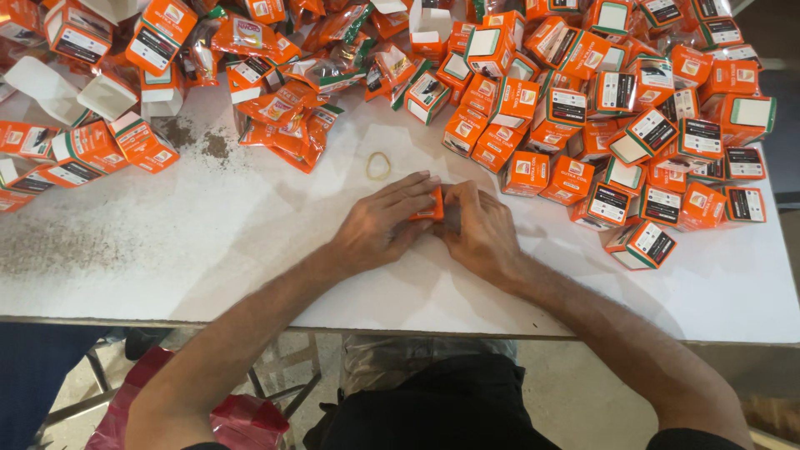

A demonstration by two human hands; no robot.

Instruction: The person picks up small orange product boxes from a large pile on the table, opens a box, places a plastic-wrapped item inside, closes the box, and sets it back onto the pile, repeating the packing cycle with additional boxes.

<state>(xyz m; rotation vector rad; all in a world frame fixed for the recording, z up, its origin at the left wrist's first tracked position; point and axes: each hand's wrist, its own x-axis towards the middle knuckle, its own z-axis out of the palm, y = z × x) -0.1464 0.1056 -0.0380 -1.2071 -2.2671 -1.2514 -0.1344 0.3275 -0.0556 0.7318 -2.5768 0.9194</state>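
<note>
You've got open white table [208, 250] to the left of your left hand [379, 225] and along the near edge, dusted with brown powder [196, 142] but with nothing standing on it. Straight ahead only a rubber band [378, 166] lies flat just beyond your fingers, then crumpled orange pouches [287, 117] and open cartons close off the far side. To the right of your right hand [479, 233] the heap of small orange boxes [633, 158] crowds in near, leaving bare table only along the near right edge.

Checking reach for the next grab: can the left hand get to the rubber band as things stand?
Probably yes. The rubber band lies alone on bare white table just beyond the left hand, nothing between them, though that hand is shut on a small orange box.
</note>
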